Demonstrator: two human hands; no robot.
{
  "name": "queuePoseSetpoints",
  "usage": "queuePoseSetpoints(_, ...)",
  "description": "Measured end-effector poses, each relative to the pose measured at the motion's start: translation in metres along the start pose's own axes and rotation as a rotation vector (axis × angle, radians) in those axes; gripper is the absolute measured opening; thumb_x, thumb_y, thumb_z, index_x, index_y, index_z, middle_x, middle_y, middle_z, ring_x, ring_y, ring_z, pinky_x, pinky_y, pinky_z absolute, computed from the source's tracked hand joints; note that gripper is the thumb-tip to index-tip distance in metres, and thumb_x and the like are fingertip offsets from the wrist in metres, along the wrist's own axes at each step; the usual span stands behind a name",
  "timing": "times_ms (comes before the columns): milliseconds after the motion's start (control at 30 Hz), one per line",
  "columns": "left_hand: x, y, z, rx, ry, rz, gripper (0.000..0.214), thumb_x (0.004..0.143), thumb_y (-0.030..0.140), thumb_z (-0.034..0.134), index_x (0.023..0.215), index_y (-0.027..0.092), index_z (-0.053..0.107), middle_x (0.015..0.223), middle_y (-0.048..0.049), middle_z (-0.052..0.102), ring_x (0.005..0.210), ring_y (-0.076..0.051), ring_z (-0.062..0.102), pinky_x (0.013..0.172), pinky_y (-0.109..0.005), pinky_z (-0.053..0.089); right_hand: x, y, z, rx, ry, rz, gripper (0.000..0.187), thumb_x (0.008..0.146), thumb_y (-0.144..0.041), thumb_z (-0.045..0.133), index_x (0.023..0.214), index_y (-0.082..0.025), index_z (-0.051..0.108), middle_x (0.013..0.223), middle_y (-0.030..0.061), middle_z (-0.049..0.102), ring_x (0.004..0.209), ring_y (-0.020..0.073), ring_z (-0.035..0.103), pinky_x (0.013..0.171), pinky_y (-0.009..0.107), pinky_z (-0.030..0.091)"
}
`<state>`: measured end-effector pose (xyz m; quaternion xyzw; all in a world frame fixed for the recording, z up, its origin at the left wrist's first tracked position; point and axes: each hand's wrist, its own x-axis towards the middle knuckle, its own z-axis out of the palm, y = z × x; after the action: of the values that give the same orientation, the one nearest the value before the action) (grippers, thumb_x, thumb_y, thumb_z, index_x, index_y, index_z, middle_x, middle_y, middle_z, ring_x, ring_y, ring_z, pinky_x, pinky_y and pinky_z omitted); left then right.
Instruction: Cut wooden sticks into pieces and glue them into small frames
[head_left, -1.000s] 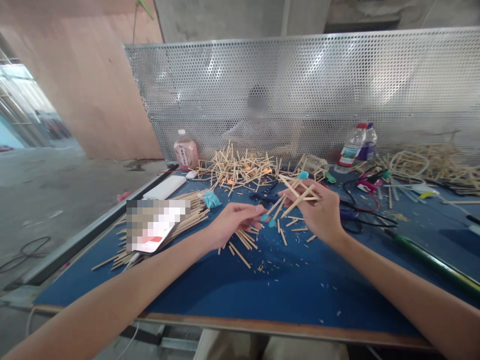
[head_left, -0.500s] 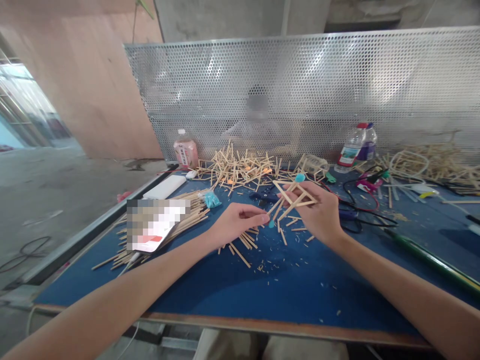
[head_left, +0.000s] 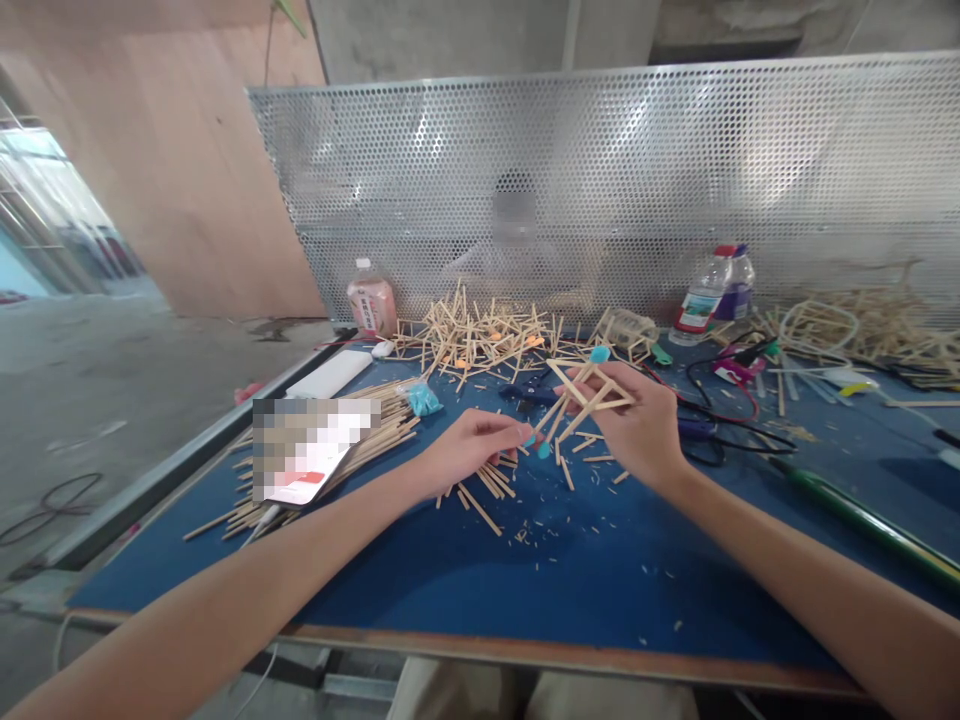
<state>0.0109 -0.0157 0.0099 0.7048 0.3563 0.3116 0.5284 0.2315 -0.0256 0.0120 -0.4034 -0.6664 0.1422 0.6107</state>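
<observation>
My right hand [head_left: 637, 410] is closed around a small frame of thin wooden sticks [head_left: 592, 405], holding it tilted above the table. A blob of blue putty [head_left: 600, 355] sits at its top, and another blue lump [head_left: 544, 451] is on a lower stick end. My left hand [head_left: 480, 440] pinches with thumb and forefinger at a small bit of blue putty [head_left: 529, 440] at the frame's lower left end. The other fingertips of that hand are partly hidden. Under the hands lie loose cut sticks [head_left: 487, 490].
A phone [head_left: 315, 465] rests on a bundle of long sticks [head_left: 382, 435] at left, near a bag of blue putty [head_left: 424, 399]. Behind are a stick pile [head_left: 480, 335], bottles [head_left: 701, 300] and a perforated metal screen [head_left: 450, 150]. Cables and a green tube [head_left: 862, 515] lie right.
My left fingertips have drawn back slightly to the left, and a bit of blue putty now shows at them. My right hand and the stick frame have hardly moved.
</observation>
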Motion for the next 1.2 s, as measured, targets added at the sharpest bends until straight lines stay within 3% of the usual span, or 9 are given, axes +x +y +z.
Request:
queuePoseSetpoints(233,0.002,-0.004,-0.001,-0.058,0.008,-0.026,0.033,0.077,0.051,0.073,0.088,0.02,0.08,0.074,-0.0037,0.068,0.066,-0.012,0.052,0.059,-0.025,0.039,-0.002,0.0,0.0,0.044,-0.052,0.025,0.023,0.08,-0.03,0.073,0.103,-0.027,0.075,0.089,0.0031,0.077,0.077,0.0214,0.073,0.066,0.035,0.058)
queuePoseSetpoints(333,0.002,-0.004,0.0,-0.117,-0.002,-0.037,0.039,0.081,0.055,0.069,0.089,0.019,0.08,0.07,-0.0032,0.064,0.065,-0.011,0.051,0.06,-0.025,0.038,-0.001,-0.001,0.0,0.049,-0.026,0.025,0.022,0.08,-0.029,0.073,0.101,-0.027,0.075,0.089,0.0026,0.077,0.074,0.0203,0.072,0.065,0.035,0.058)
queuePoseSetpoints(467,0.002,-0.003,-0.001,-0.187,-0.024,-0.036,0.031,0.078,0.048,0.074,0.086,0.018,0.078,0.07,-0.0019,0.061,0.064,-0.01,0.048,0.06,-0.025,0.036,0.0,-0.006,0.001,0.063,0.005,0.034,0.021,0.08,-0.029,0.074,0.1,-0.025,0.075,0.081,0.002,0.076,0.065,0.0186,0.069,0.062,0.035,0.058)
queuePoseSetpoints(767,-0.001,0.004,-0.002,-0.203,-0.196,-0.079,0.026,0.073,0.043,0.078,0.079,0.017,0.074,0.084,-0.0038,0.065,0.07,-0.012,0.048,0.065,-0.025,0.038,0.001,-0.01,0.002,0.215,-0.11,0.109,0.02,0.076,-0.035,0.077,0.092,-0.023,0.072,0.082,0.0029,0.076,0.061,0.0177,0.068,0.06,0.034,0.06)
queuePoseSetpoints(900,-0.004,0.01,0.0,-0.208,-0.271,-0.006,0.027,0.081,0.044,0.07,0.074,0.018,0.073,0.095,-0.0053,0.067,0.069,-0.011,0.044,0.062,-0.027,0.034,0.003,-0.009,0.002,0.216,-0.15,0.126,0.022,0.078,-0.036,0.076,0.094,-0.022,0.073,0.08,0.0033,0.076,0.056,0.0158,0.066,0.057,0.032,0.058)
queuePoseSetpoints(1067,-0.004,0.008,0.0,-0.168,-0.262,0.002,0.022,0.082,0.041,0.07,0.081,0.019,0.074,0.093,-0.0046,0.065,0.07,-0.012,0.046,0.063,-0.028,0.035,0.003,-0.007,0.005,0.25,-0.127,0.159,0.023,0.075,-0.033,0.078,0.095,-0.022,0.073,0.081,0.0031,0.077,0.059,0.0169,0.067,0.056,0.032,0.058)
queuePoseSetpoints(1200,0.0,-0.001,0.002,-0.187,-0.138,-0.018,0.027,0.083,0.044,0.069,0.089,0.018,0.07,0.089,-0.0032,0.064,0.068,-0.01,0.048,0.061,-0.025,0.037,0.004,-0.003,0.005,0.251,-0.102,0.162,0.02,0.076,-0.029,0.077,0.093,-0.021,0.074,0.08,0.003,0.076,0.058,0.0168,0.067,0.057,0.032,0.058)
